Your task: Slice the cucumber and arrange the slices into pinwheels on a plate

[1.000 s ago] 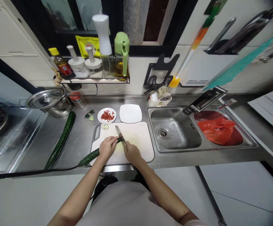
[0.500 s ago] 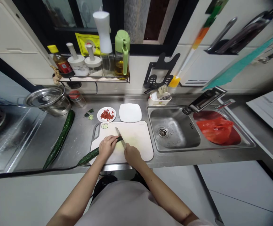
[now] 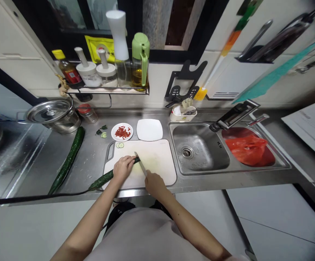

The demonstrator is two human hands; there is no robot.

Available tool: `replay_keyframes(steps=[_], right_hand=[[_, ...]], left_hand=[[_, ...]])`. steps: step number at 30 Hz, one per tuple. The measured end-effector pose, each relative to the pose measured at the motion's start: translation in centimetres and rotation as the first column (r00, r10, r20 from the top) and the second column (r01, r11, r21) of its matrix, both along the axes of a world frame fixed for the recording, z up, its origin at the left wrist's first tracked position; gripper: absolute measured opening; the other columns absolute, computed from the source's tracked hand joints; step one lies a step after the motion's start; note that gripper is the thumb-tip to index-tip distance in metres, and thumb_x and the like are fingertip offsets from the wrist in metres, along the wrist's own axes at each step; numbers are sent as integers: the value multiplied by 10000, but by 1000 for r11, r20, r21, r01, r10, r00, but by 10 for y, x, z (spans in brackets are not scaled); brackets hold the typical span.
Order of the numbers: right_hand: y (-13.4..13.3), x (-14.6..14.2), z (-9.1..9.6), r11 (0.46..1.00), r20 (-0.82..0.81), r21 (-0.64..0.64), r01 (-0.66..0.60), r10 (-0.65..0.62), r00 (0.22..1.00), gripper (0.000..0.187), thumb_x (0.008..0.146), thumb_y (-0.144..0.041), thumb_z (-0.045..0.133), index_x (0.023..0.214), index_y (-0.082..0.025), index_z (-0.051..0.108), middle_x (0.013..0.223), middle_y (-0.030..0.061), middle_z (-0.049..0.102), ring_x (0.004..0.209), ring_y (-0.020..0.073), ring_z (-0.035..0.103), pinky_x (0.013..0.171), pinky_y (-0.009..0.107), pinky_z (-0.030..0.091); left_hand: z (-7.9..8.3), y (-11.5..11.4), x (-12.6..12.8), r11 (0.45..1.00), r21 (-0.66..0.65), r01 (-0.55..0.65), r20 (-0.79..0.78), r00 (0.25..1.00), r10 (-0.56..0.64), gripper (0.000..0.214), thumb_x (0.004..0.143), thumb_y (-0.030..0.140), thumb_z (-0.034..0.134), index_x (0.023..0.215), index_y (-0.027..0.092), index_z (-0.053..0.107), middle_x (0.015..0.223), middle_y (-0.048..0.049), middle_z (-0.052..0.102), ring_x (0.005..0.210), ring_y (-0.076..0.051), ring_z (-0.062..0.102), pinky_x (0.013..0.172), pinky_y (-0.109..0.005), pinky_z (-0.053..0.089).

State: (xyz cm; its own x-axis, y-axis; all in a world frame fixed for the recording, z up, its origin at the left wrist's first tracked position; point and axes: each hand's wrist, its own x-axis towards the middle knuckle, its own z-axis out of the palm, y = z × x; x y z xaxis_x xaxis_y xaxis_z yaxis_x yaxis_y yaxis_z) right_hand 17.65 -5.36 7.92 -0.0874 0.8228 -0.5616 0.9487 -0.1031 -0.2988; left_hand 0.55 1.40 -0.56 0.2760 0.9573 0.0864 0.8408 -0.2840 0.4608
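Observation:
A dark green cucumber (image 3: 103, 180) lies slantwise over the left front of a white cutting board (image 3: 160, 163). My left hand (image 3: 123, 168) is closed around it near its right end, fingers bent on top. In my right hand (image 3: 154, 184) is the handle of a knife (image 3: 140, 164). Its blade points up and to the left, at the cucumber's right end; whether it has entered the flesh I cannot tell. Pale cucumber slices (image 3: 119, 145) rest at the board's upper left corner. A second whole cucumber (image 3: 67, 161) lies on the steel counter to the left.
Behind the board are a plate of chopped red pieces (image 3: 116, 137) and a white square plate (image 3: 149, 129). Cucumber scraps (image 3: 102, 131) lie left of them. A sink (image 3: 201, 152) with a red bag (image 3: 246, 149) is at right, a lidded pot (image 3: 61, 121) at back left.
The knife and my right hand have shifted slightly to the right and down. My left hand keeps its hold on the cucumber. The whole view has moved a little.

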Motion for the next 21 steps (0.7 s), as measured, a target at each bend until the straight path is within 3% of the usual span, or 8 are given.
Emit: replay_keyframes(steps=[4, 17, 21], right_hand=[[9, -4, 1, 1000, 2, 15, 7, -7, 1000, 299, 910, -153, 334, 1143, -106, 515, 983, 168, 660, 939, 247, 637, 742, 318, 449], [44, -22, -18, 991, -20, 137, -1, 3, 1000, 309, 882, -131, 346, 1131, -105, 528, 945, 158, 670, 931, 239, 644, 756, 314, 475], [40, -21, -19, 990, -18, 138, 7, -5, 1000, 318, 882, -127, 344, 1142, -108, 526, 949, 161, 669, 931, 238, 644, 761, 317, 471]], left_hand=[[1, 0, 0, 1000, 4, 0, -1, 1000, 0, 312, 935, 369, 428, 1147, 322, 653, 1058, -2, 683, 952, -160, 600, 809, -271, 465], [1, -1, 0, 1000, -4, 6, -5, 1000, -6, 314, 928, 382, 436, 1148, 335, 655, 1058, -11, 677, 959, -164, 593, 803, -270, 468], [0, 0, 0, 1000, -2, 6, -12, 1000, -6, 322, 931, 388, 428, 1153, 331, 654, 1052, -16, 679, 961, -166, 591, 804, -269, 468]])
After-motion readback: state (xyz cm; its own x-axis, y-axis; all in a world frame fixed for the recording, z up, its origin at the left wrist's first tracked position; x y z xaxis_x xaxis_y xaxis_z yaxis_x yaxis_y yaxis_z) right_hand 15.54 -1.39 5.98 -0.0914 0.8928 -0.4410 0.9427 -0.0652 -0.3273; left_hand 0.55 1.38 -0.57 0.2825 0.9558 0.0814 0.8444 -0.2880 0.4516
